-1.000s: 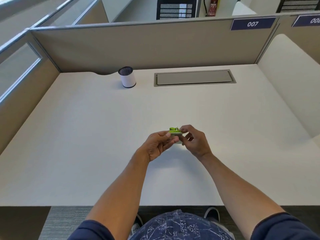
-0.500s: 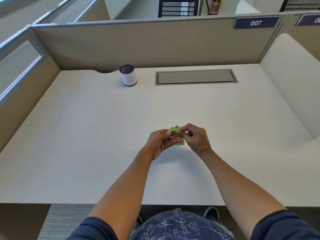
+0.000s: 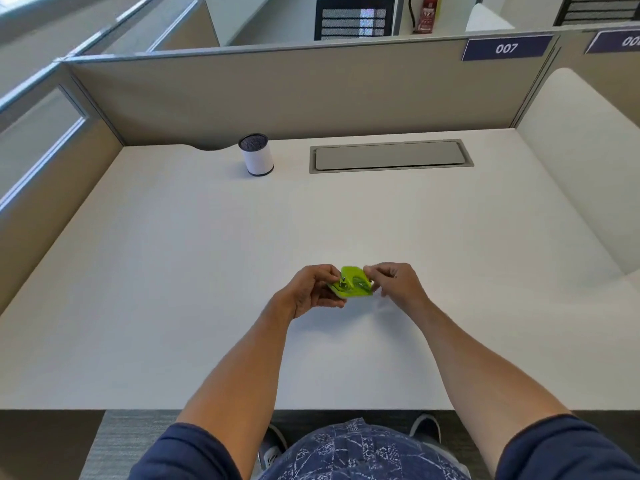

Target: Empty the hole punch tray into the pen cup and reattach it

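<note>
while both hands grip the hole punch (image 3: 353, 284), its tray stays hidden.

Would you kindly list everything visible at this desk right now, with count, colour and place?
Hole punch: one, bright green, held above the desk's near middle.
Pen cup: one, white with dark rim, far left of the desk, upright.
Cable hatch: one, grey, set in the desk's far side, shut.
Desk: one, white.
Partition: beige, behind the desk.
Number plate: one, dark blue, reads 007, on the partition top.
Office chair: one, black, beyond the partition.
Fire extinguisher: one, red, beside that chair.
Left hand: gripping the punch.
Right hand: gripping the punch.
</note>
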`<action>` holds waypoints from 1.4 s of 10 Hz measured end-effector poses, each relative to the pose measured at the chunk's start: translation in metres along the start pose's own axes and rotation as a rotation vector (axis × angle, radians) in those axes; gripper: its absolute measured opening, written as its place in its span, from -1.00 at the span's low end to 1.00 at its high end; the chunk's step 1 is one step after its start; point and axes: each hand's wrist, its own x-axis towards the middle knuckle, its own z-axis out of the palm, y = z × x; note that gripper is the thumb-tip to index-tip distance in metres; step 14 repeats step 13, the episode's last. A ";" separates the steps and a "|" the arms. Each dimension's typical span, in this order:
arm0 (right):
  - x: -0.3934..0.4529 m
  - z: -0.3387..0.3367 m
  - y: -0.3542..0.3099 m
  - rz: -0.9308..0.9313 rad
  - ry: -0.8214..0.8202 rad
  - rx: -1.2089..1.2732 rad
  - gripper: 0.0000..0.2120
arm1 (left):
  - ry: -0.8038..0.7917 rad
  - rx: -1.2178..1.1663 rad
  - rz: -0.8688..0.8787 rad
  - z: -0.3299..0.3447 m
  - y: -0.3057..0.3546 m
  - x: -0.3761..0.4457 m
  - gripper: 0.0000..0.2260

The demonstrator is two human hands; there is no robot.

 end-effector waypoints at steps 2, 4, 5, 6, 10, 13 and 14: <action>-0.010 -0.003 0.009 0.118 -0.213 0.228 -0.80 | 0.020 0.192 -0.039 -0.011 -0.010 0.001 -0.82; -0.012 -0.002 0.010 0.090 -0.256 0.145 -0.76 | 0.087 0.311 -0.013 -0.023 -0.021 0.001 -0.80; -0.011 0.000 0.010 0.076 -0.258 0.060 -0.74 | 0.139 0.370 0.076 -0.026 -0.025 0.002 -0.85; -0.012 0.002 0.012 0.049 -0.219 -0.010 -0.75 | 0.214 0.480 0.146 -0.027 -0.028 0.005 -0.86; -0.015 0.003 0.011 0.030 -0.152 -0.133 -0.75 | 0.491 0.705 0.267 -0.021 -0.036 0.013 -0.93; -0.026 -0.005 0.035 -0.222 0.281 -0.763 -0.53 | 0.786 1.286 0.482 -0.032 -0.060 -0.004 -0.55; -0.026 -0.005 0.035 -0.222 0.281 -0.763 -0.53 | 0.786 1.286 0.482 -0.032 -0.060 -0.004 -0.55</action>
